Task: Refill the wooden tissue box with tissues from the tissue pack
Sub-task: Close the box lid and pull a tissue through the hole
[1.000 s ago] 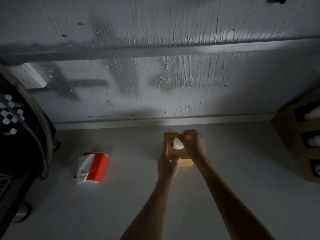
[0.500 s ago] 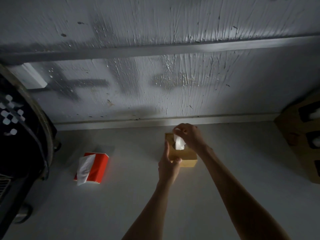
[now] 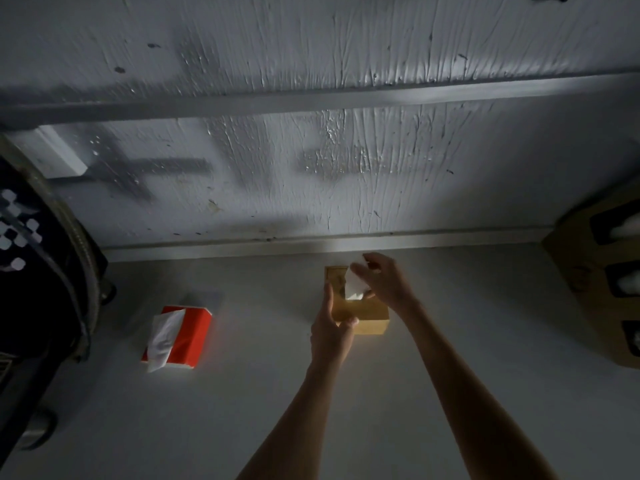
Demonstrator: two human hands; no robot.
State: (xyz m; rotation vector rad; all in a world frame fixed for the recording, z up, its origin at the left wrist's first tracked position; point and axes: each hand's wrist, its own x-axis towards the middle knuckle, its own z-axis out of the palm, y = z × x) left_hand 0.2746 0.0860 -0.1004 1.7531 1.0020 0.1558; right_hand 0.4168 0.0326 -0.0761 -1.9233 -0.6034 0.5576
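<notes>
The wooden tissue box [image 3: 372, 322] stands on the grey surface near the back wall. My left hand [image 3: 330, 329] grips its left side, thumb on the front corner. Above the box's top, my right hand [image 3: 384, 280] pinches a white tissue [image 3: 355, 285] that rises out of the opening. The red tissue pack [image 3: 188, 336] lies flat to the left, apart from both hands, with a white tissue [image 3: 164, 336] hanging out of its open top.
A dark bag or chair with a checked pattern [image 3: 41, 271] fills the left edge. A cardboard box with dark cut-outs [image 3: 602, 282] sits at the right edge. The rough white wall [image 3: 311, 150] rises right behind the wooden box.
My right hand has lifted the white tissue higher out of the box's top. The left hand keeps its hold on the box's side.
</notes>
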